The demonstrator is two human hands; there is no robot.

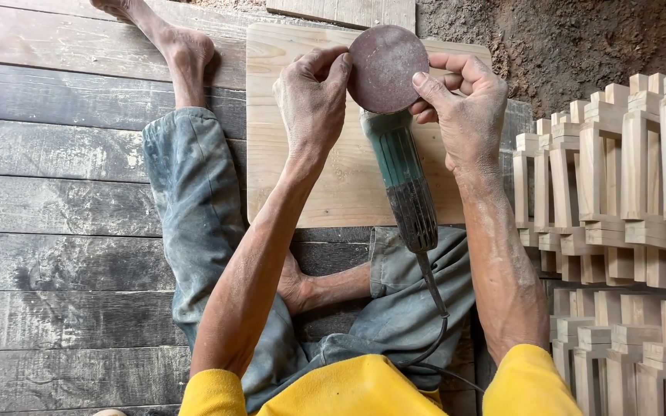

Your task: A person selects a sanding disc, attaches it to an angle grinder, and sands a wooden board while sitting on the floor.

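Sanding disc (387,68), round and reddish-brown, sits at the top centre of the frame, face up toward me, on the head of the green angle grinder (404,181). I keep the tool lying on its back across the pale wooden board (287,139) so the disc faces me and both hands can get at its rim.

My left hand (311,100) pinches the disc's left edge, thumb and forefinger curled in on the rim, the other fingers folded loosely behind. My right hand (464,108) closes on the right edge, forefinger laid over the rim and thumb tucked under; neither hand is clenched hard, both are part-closed on the disc alone. Neither hand holds the grinder's body; it rests by its own weight, its dusty grey handle pointing down the frame toward my lap, its black cord (433,323) trailing over my trouser leg.

The board lies flat on dark, worn floor planks (55,192), filling the middle of the frame between my knees. My bare foot (183,54) stretches to the upper left, beside the board's left edge. Along the right side of the frame stand stacked pale wooden frames (626,192), well apart from my hands. Brown earth (580,38) shows at the upper right.
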